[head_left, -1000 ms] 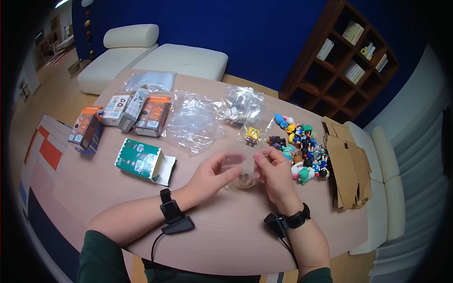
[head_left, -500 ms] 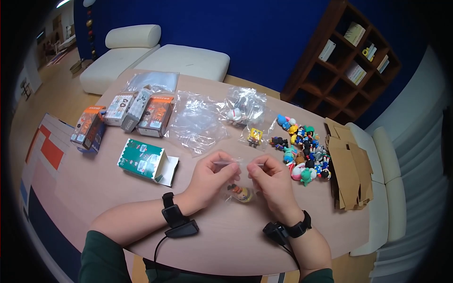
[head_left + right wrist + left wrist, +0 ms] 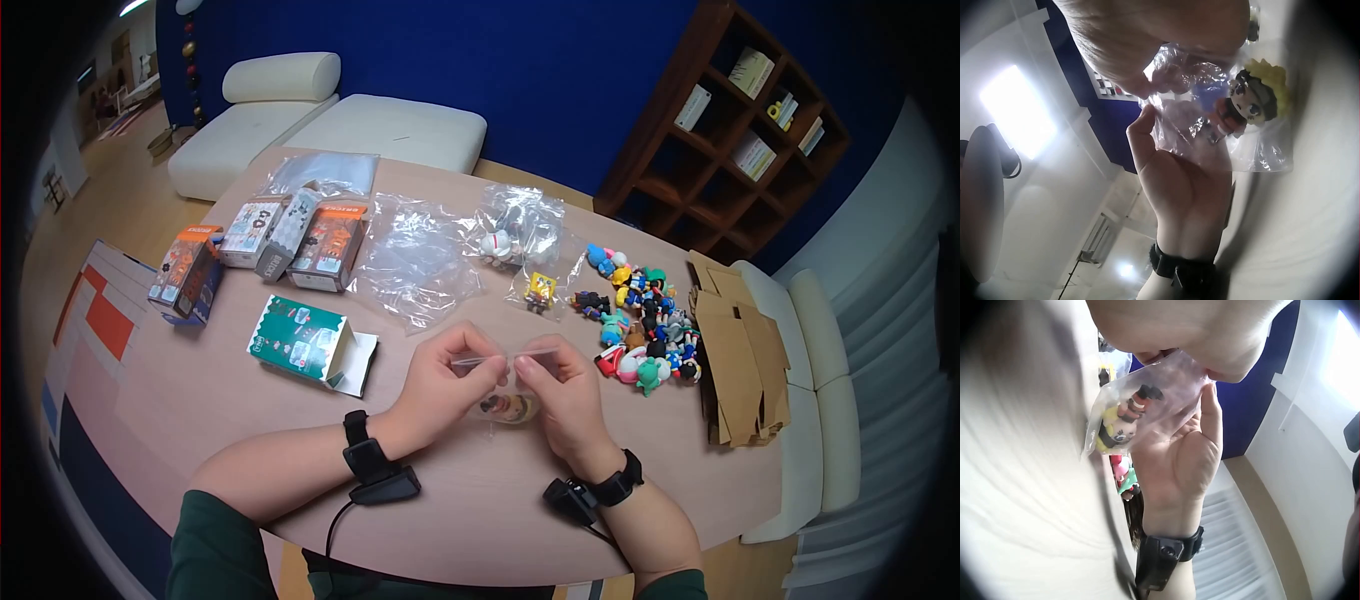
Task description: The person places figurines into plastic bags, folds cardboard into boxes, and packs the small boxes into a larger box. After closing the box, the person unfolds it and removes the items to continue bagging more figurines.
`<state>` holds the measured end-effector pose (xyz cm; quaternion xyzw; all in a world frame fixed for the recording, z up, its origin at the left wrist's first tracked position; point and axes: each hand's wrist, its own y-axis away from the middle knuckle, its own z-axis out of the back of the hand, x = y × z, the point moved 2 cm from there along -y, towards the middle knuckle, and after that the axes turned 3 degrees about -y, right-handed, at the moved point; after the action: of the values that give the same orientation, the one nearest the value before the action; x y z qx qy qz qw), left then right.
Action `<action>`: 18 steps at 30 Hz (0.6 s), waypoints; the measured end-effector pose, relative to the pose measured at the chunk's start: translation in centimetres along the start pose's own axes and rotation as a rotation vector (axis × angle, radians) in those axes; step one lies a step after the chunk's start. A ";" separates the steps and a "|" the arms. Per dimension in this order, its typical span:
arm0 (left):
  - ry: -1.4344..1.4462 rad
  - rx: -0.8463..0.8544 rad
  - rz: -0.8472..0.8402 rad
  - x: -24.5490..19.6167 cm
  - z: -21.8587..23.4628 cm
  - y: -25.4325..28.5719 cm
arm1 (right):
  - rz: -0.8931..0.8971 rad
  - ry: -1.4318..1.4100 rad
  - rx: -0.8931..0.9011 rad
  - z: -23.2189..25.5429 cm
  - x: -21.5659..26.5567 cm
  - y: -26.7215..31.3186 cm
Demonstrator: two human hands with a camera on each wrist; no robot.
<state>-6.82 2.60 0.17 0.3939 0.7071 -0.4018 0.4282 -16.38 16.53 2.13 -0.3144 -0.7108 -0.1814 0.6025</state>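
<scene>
Between both hands hangs a clear plastic bag, its mouth upward and close over the table. Inside lies a small toy figurine with yellow hair, a dark headband and an orange outfit, its head toward the bag's bottom. My left hand pinches the bag's top edge between thumb and fingers. At the other end of that edge, my right hand pinches it too, the two thumbs close together. In the head view the figurine is partly covered by the hands and plastic.
To the left lie a green box with its flap open and several other boxes. Loose clear bags spread behind the hands, beside a bagged yellow figurine. On the right are piled figurines and flattened cardboard.
My left hand has gone from spread fingers to pinching the bag's edge. My right hand has shifted left toward it. The bagged figurine now shows lower, between the hands.
</scene>
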 end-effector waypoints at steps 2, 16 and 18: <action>-0.006 -0.001 -0.027 -0.2 -0.2 0.0 | 0.011 -0.017 0.001 -0.1 0.0 0.0; -0.026 -0.005 -0.021 -0.4 -0.3 0.2 | -0.095 -0.095 0.002 0.0 -0.1 0.1; -0.032 -0.003 -0.023 -0.1 -0.2 0.1 | -0.101 -0.107 0.001 0.0 -0.3 0.2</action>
<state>-6.71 2.82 0.30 0.3786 0.7052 -0.4118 0.4357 -16.27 16.59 1.86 -0.2872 -0.7569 -0.1940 0.5540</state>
